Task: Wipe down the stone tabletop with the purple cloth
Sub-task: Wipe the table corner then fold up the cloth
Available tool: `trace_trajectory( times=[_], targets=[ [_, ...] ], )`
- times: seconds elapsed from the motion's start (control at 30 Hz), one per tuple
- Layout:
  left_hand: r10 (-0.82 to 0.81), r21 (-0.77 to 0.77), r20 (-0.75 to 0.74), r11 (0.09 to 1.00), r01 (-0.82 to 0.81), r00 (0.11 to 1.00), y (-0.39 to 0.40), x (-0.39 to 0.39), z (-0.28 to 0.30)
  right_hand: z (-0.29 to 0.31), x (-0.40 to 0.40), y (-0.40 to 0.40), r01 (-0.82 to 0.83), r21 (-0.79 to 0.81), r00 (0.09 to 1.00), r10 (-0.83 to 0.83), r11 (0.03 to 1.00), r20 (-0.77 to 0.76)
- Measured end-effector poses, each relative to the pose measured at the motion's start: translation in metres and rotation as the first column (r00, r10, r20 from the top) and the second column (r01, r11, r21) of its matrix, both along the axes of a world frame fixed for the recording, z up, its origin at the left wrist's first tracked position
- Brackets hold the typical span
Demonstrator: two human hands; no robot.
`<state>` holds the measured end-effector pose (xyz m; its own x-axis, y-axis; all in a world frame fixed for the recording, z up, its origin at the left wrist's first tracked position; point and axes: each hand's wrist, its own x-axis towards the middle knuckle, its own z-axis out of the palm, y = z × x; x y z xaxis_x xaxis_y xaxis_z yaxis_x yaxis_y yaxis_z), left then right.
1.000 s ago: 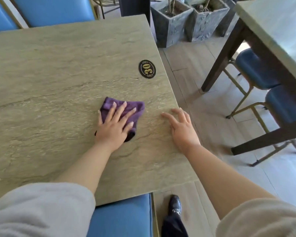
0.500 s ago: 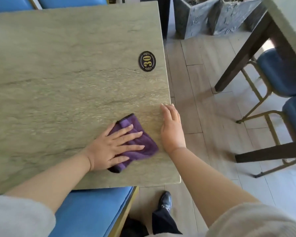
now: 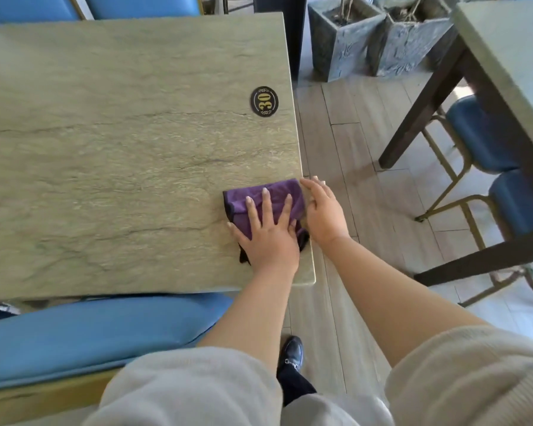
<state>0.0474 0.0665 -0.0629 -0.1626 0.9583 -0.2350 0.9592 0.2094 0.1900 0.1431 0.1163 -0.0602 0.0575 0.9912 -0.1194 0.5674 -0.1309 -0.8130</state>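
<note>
The purple cloth (image 3: 237,199) lies flat on the stone tabletop (image 3: 120,149), right at its right edge near the front corner. My left hand (image 3: 270,241) presses down on the cloth with fingers spread, covering its near half. My right hand (image 3: 323,210) is just beyond the table's right edge, next to the cloth. Its palm faces the edge, the fingers are loosely extended, and it holds nothing.
A black oval plaque marked 30 (image 3: 263,101) is fixed to the tabletop near the right edge. A blue padded chair (image 3: 90,333) is tucked under the near side. Across the wood-floor aisle are stone planters (image 3: 339,35), a second table (image 3: 505,56) and blue chairs (image 3: 480,139).
My left hand has slid the cloth rightward to the table's right edge. My right hand has moved off the tabletop to just beyond that edge.
</note>
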Motion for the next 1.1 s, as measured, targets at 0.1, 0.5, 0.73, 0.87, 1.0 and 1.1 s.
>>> trace_trajectory(
  times=[0.1,0.5,0.73,0.87,1.0,1.1],
  targets=[
    [-0.091,0.031,0.047,0.995,0.090,0.995,-0.044,0.015,-0.003,0.011,0.009,-0.025,0.043,-0.015,0.999,-0.043,0.999,0.000],
    [0.021,-0.248,0.739,0.938,0.243,0.673,-0.137,-0.032,0.078,0.051,0.031,-0.164,0.127,-0.133,0.968,-0.152,0.983,-0.200],
    [0.515,-0.493,0.856,0.839,0.229,-0.044,-0.189,-0.052,0.117,0.111,0.046,-0.238,-0.097,-0.344,0.814,-0.125,0.934,-0.568],
    [0.513,-0.407,0.822,0.833,0.375,-0.246,-0.211,-0.048,0.130,0.127,0.052,-0.258,-0.169,-0.255,0.786,-0.026,0.952,-0.617],
    [0.525,-0.457,0.770,0.850,0.261,-0.361,-0.222,-0.047,0.132,0.138,0.061,-0.259,-0.009,-0.189,0.851,-0.092,0.982,-0.517],
    [0.464,-0.432,0.845,0.885,0.171,-0.267,-0.229,-0.043,0.137,0.150,0.069,-0.258,0.032,-0.161,0.962,-0.074,0.986,-0.263]
  ],
)
